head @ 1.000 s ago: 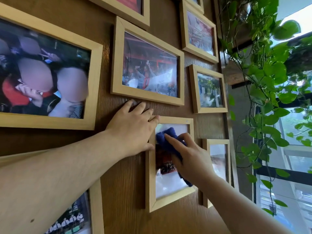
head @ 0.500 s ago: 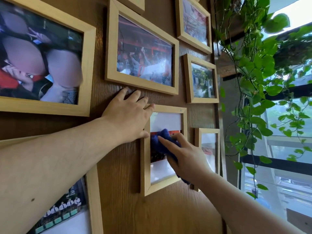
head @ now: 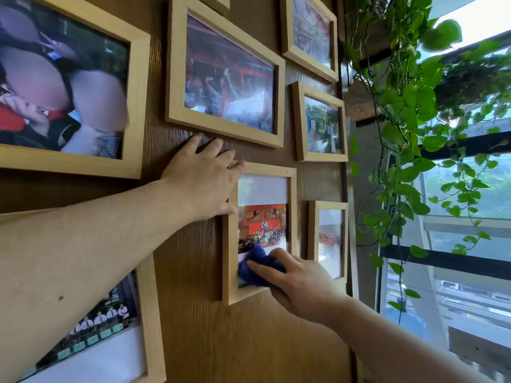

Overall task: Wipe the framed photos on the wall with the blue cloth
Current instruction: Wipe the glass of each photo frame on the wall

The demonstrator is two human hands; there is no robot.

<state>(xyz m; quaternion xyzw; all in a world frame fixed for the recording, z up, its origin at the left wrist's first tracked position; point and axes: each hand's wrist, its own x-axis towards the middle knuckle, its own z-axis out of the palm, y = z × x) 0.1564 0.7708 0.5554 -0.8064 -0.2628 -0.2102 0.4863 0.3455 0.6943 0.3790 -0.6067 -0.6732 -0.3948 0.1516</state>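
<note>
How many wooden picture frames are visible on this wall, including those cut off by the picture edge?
9. Top edge sliver; large left; centre; upper right; middle right; one being wiped; lower right; bottom left; far-left sliver. More may lie outside view.

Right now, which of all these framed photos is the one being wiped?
The upright frame at lower centre: alone among them it has the blue cloth pressed on its glass by the right hand, while the left hand steadies its top-left corner.
</note>
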